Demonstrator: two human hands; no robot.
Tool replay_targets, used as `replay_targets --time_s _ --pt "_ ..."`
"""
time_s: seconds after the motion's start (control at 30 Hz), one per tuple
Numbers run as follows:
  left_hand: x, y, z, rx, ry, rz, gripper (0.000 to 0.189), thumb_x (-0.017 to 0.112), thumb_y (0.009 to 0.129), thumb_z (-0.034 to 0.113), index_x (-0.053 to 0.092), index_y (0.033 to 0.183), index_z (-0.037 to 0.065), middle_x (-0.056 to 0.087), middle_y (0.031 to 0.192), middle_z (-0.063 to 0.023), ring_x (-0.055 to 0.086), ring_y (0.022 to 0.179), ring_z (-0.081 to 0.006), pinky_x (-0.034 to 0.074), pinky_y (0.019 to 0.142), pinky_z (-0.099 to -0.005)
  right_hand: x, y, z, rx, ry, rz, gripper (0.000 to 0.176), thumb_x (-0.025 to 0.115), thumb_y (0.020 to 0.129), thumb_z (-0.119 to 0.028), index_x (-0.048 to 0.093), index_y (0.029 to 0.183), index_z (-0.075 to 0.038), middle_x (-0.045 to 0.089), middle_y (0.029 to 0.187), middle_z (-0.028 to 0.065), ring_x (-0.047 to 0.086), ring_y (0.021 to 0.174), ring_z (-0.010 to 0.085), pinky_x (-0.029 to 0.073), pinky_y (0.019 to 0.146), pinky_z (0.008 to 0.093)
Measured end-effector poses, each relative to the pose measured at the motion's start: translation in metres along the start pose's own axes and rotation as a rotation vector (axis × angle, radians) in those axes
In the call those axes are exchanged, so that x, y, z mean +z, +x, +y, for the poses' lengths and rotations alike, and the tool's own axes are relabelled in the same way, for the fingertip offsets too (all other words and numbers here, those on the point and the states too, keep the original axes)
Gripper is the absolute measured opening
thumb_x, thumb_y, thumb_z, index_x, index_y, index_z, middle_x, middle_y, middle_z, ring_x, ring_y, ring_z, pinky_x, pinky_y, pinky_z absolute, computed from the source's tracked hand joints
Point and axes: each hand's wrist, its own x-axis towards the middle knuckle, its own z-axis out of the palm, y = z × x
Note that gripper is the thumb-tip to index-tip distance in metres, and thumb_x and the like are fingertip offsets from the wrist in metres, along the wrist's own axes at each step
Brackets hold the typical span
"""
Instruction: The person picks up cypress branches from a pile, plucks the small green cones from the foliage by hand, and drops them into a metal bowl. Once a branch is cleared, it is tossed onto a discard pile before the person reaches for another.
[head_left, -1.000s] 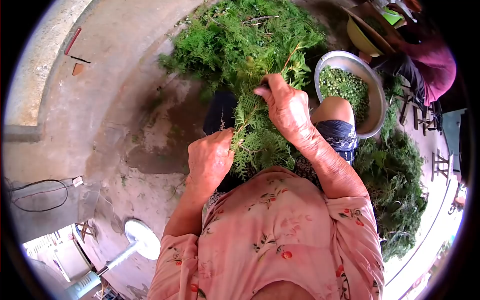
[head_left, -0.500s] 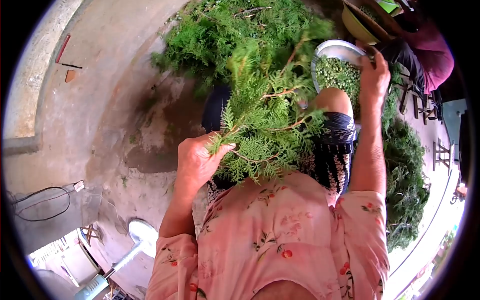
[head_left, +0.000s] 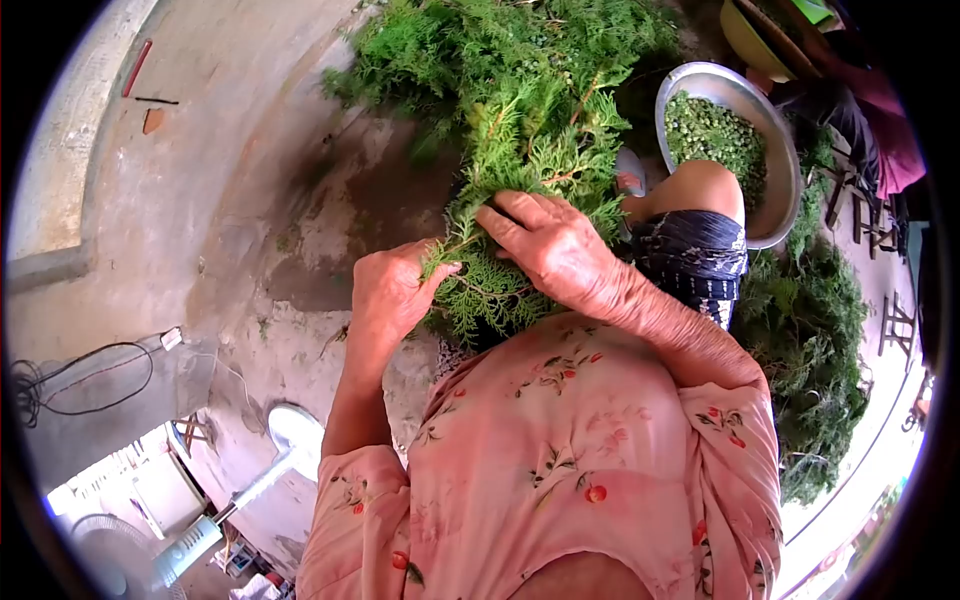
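Note:
A leafy arborvitae branch (head_left: 490, 290) with flat green sprays lies over my lap. My left hand (head_left: 392, 292) is closed round its stem end, thumb and fingers pinching. Over the middle of the branch, my right hand (head_left: 555, 248) has curled fingers pressed into the sprays; its fingertips are partly hidden, so anything small between them does not show. Beyond my right knee stands a metal basin (head_left: 786, 190) that holds many small green cones (head_left: 712, 138).
A big heap of cut evergreen branches (head_left: 430, 60) lies ahead on the concrete floor. More greenery (head_left: 810, 350) is piled at my right. Another person (head_left: 890, 140) sits at the upper right beside a yellow bowl (head_left: 750, 40). A standing fan (head_left: 190, 550) is at lower left.
My right hand has come from the basin to the branch, where its fingers now close on the sprays. My left hand keeps its hold on the stem.

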Motion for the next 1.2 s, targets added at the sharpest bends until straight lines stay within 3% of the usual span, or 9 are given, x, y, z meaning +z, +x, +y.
replay_targets --time_s 0.2,0.4,0.5,0.63,0.73,0.87,1.03,1.1,1.2 --pt "0.006 -0.003 -0.025 -0.088 -0.056 -0.099 0.030 0.069 0.068 0.030 0.064 0.092 0.012 0.062 0.080 -0.0106 0.057 0.069 -0.0318 0.046 0.061 -0.0369 0.038 -0.017 -0.006 0.023 0.176 0.055 0.048 0.054 0.064 0.002 0.053 0.112 -0.002 0.054 0.099 0.0141 0.057 0.084 0.0306 0.048 0.074 0.0366" --pt "-0.020 0.015 -0.029 0.183 -0.250 -0.014 0.056 0.066 0.071 0.042 0.057 0.102 -0.002 0.057 0.099 -0.0161 0.057 0.084 -0.0320 0.044 0.076 -0.0368 0.049 -0.012 -0.007 0.003 0.039 0.017 0.041 0.051 0.067 -0.007 0.054 0.108 -0.002 0.050 0.086 0.0102 0.055 0.078 0.0248 0.046 0.068 0.0333" --pt "-0.027 0.038 -0.013 -0.048 -0.288 -0.030 0.030 0.057 0.082 0.022 0.058 0.103 0.001 0.060 0.090 -0.0160 0.058 0.085 -0.0297 0.044 0.076 -0.0352 0.048 -0.008 -0.012 -0.017 0.039 -0.026 0.038 0.051 0.067 -0.008 0.054 0.104 -0.003 0.049 0.084 0.0099 0.055 0.078 0.0245 0.045 0.069 0.0338" --pt "-0.005 0.061 -0.011 -0.057 0.003 -0.063 0.026 0.050 0.084 0.011 0.056 0.106 -0.001 0.060 0.095 -0.0101 0.054 0.090 -0.0190 0.042 0.079 -0.0288 0.047 -0.006 -0.017 0.024 0.100 -0.041 0.034 0.051 0.068 -0.007 0.055 0.102 -0.004 0.047 0.083 0.0098 0.054 0.078 0.0256 0.045 0.069 0.0349" --pt "0.010 0.058 -0.033 -0.298 -0.656 0.091 0.032 0.050 0.081 0.002 0.052 0.113 -0.001 0.059 0.103 -0.0085 0.052 0.091 -0.0157 0.040 0.083 -0.0266 0.049 -0.011 -0.016 0.044 0.125 -0.047 0.040 0.051 0.068 -0.004 0.054 0.107 -0.004 0.049 0.092 0.0123 0.054 0.081 0.0289 0.046 0.072 0.0360" --pt "0.013 0.044 -0.029 -0.305 -0.621 0.126 0.038 0.052 0.079 0.000 0.050 0.117 0.002 0.057 0.105 -0.0086 0.052 0.090 -0.0150 0.041 0.081 -0.0266 0.047 -0.013 -0.017 0.052 0.131 -0.092 0.045 0.051 0.066 -0.001 0.053 0.112 -0.003 0.050 0.101 0.0147 0.055 0.084 0.0310 0.046 0.075 0.0366" --pt "0.019 0.042 -0.029 -0.044 -0.311 0.478 0.036 0.064 0.069 -0.001 0.053 0.103 0.003 0.052 0.100 -0.0054 0.051 0.092 -0.0175 0.044 0.075 -0.0280 0.054 -0.013 -0.014 0.050 0.166 -0.048 0.042 0.051 0.066 -0.003 0.054 0.108 -0.001 0.049 0.094 0.0136 0.054 0.083 0.0302 0.046 0.075 0.0378" --pt "0.024 0.041 -0.045 -0.146 -0.424 0.076 0.034 0.066 0.066 0.001 0.053 0.098 0.003 0.051 0.101 -0.0122 0.053 0.092 -0.0248 0.045 0.076 -0.0314 0.055 -0.014 -0.014 0.047 0.167 -0.051 0.042 0.050 0.066 -0.003 0.054 0.108 -0.001 0.049 0.094 0.0137 0.054 0.083 0.0306 0.046 0.075 0.0379" --pt "0.035 0.043 -0.050 -0.213 -0.460 0.047 0.036 0.067 0.066 0.003 0.055 0.100 0.004 0.056 0.092 -0.0125 0.056 0.082 -0.0252 0.046 0.072 -0.0305 0.055 -0.012 -0.013 0.048 0.169 -0.051 0.043 0.050 0.066 -0.002 0.054 0.109 -0.002 0.049 0.096 0.0138 0.054 0.084 0.0310 0.045 0.075 0.0381"
